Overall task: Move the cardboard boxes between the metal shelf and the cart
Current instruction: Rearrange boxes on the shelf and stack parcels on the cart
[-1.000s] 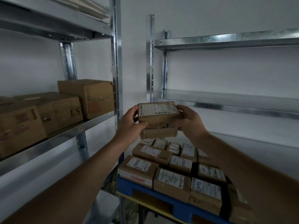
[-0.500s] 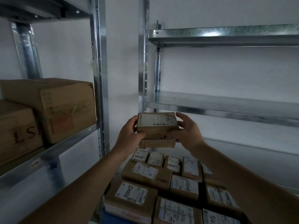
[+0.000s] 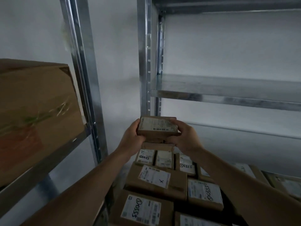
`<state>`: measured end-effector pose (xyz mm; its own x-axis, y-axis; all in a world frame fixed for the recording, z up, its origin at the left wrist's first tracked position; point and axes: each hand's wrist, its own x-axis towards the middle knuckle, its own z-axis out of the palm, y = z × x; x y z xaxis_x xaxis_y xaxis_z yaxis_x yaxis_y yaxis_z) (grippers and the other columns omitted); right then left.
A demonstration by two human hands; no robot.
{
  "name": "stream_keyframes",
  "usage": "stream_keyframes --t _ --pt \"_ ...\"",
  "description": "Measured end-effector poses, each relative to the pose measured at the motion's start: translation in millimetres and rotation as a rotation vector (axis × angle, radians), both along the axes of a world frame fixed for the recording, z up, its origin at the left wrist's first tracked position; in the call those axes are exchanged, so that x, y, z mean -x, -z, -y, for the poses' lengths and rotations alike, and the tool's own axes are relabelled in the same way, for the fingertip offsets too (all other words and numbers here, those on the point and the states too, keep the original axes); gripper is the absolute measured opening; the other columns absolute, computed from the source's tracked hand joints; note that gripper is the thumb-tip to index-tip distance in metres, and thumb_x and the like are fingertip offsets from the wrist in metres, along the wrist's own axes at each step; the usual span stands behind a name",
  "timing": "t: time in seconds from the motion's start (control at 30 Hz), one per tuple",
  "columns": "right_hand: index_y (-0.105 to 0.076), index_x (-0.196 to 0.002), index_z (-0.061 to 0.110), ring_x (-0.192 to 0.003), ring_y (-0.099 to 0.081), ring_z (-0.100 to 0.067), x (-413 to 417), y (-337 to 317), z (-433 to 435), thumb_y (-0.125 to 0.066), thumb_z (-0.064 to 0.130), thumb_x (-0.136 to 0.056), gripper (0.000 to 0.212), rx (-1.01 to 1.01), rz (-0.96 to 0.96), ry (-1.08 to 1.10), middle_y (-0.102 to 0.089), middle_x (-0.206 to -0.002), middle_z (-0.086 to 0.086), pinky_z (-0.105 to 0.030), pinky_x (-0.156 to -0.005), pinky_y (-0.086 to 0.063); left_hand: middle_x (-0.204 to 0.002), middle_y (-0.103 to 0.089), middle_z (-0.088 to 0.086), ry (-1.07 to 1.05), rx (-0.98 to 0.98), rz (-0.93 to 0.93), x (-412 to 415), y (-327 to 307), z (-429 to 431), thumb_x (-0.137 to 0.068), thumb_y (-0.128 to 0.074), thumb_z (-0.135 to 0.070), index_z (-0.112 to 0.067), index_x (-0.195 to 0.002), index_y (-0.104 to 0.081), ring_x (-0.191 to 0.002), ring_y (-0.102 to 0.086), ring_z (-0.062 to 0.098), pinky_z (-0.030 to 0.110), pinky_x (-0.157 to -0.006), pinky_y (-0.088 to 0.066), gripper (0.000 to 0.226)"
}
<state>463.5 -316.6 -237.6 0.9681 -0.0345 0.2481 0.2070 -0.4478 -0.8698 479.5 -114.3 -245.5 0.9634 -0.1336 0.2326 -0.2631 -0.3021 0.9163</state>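
Observation:
I hold two small stacked cardboard boxes in the middle of the view. The top box shows a white barcode label; the lower box peeks out under it. My left hand grips their left side and my right hand grips the right side. Below them lie several labelled cardboard boxes packed close together; the cart beneath them is hidden. A bare metal shelf runs just above and to the right of the held boxes.
A large cardboard box sits on the left metal shelf, close to my left forearm. Two steel uprights stand ahead, with a white wall behind. A higher shelf crosses the top right.
The view has moved closer and to the right, so the left shelf's boxes slid out of view. The held boxes stay in both hands, lower in the view and nearer the right shelf.

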Motion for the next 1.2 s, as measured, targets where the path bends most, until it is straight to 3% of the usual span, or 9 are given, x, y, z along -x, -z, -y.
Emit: stream_keyframes --t 0.13,0.23,0.33,0.53,0.63,0.77,0.87,0.97,1.2 --pt "-0.057 -0.135 0.027 -0.078 -0.066 -0.003 -34 29 -4 -0.077 0.000 -0.075 0.069 -0.020 -0.077 -0.009 -0.067 -0.108 0.007 -0.024 -0.062 -0.060 -0.115 -0.065 -0.008 -0.018 -0.008 -0.056 -26 26 -1 -0.085 -0.053 0.006 -0.028 -0.128 -0.054 -0.108 -0.060 0.007 0.029 -0.089 -0.053 0.055" --pt "-0.055 -0.137 0.025 -0.086 -0.067 -0.005 -56 52 -3 -0.078 0.001 -0.074 0.071 -0.032 -0.131 -0.023 -0.066 -0.116 0.004 -0.021 -0.063 -0.058 -0.117 -0.064 -0.008 -0.049 -0.027 -0.118 -48 49 0 -0.083 -0.053 0.008 -0.029 -0.132 -0.050 -0.109 -0.060 0.010 0.034 -0.088 -0.056 0.061" --pt "-0.054 -0.139 0.025 -0.099 -0.067 -0.015 -78 76 0 -0.080 0.004 -0.073 0.074 -0.021 -0.178 -0.034 -0.066 -0.122 0.002 -0.030 -0.074 -0.061 -0.119 -0.062 -0.007 -0.064 -0.051 -0.190 -67 69 1 -0.083 -0.052 0.009 -0.030 -0.133 -0.047 -0.107 -0.059 0.006 0.024 -0.080 -0.056 0.064" --pt "-0.053 -0.139 0.026 -0.098 -0.064 -0.010 -102 106 1 -0.080 0.006 -0.077 0.071 0.001 -0.244 -0.049 -0.065 -0.121 0.005 -0.009 -0.060 -0.051 -0.125 -0.057 -0.005 -0.101 -0.094 -0.284 -96 100 2 -0.084 -0.054 0.009 -0.027 -0.142 -0.039 -0.113 -0.057 0.013 0.023 -0.077 -0.055 0.070" --pt "-0.051 -0.141 0.028 -0.092 -0.063 -0.003 -109 117 2 -0.078 0.006 -0.079 0.072 -0.002 -0.278 -0.050 -0.065 -0.121 0.004 -0.010 -0.058 -0.051 -0.126 -0.057 -0.004 -0.114 -0.111 -0.300 -102 109 4 -0.084 -0.053 0.009 -0.027 -0.143 -0.039 -0.115 -0.056 0.014 0.024 -0.081 -0.054 0.071" --pt "-0.050 -0.141 0.034 -0.089 -0.062 -0.001 -112 126 3 -0.078 0.008 -0.080 0.072 0.027 -0.305 -0.055 -0.064 -0.118 0.008 -0.008 -0.057 -0.049 -0.123 -0.060 -0.006 -0.100 -0.130 -0.336 -108 119 4 -0.085 -0.050 0.007 -0.030 -0.141 -0.041 -0.112 -0.058 0.013 0.038 -0.093 -0.054 0.068" --pt "-0.050 -0.139 0.039 -0.092 -0.065 -0.001 -112 131 2 -0.077 0.015 -0.082 0.067 0.056 -0.303 -0.086 -0.065 -0.110 0.013 -0.008 -0.058 -0.049 -0.118 -0.063 -0.007 -0.082 -0.156 -0.354 -109 124 3 -0.088 -0.051 0.002 -0.033 -0.138 -0.044 -0.107 -0.061 0.011 0.038 -0.088 -0.057 0.061" --pt "-0.044 -0.145 0.035 -0.080 -0.060 0.005 -110 131 2 -0.071 0.018 -0.087 0.066 0.075 -0.318 -0.090 -0.059 -0.104 0.016 -0.009 -0.054 -0.048 -0.115 -0.063 -0.008 -0.090 -0.170 -0.362 -108 126 3 -0.090 -0.051 0.001 -0.032 -0.130 -0.047 -0.104 -0.062 0.009 0.031 -0.082 -0.058 0.052" --pt "-0.040 -0.149 0.031 -0.074 -0.065 -0.004 -110 128 -2 -0.068 0.020 -0.092 0.065 0.035 -0.336 -0.088 -0.058 -0.112 0.011 -0.014 -0.051 -0.048 -0.115 -0.064 -0.009 -0.144 -0.140 -0.316 -112 126 5 -0.091 -0.052 0.000 -0.030 -0.135 -0.049 -0.104 -0.062 0.009 0.035 -0.086 -0.058 0.054"
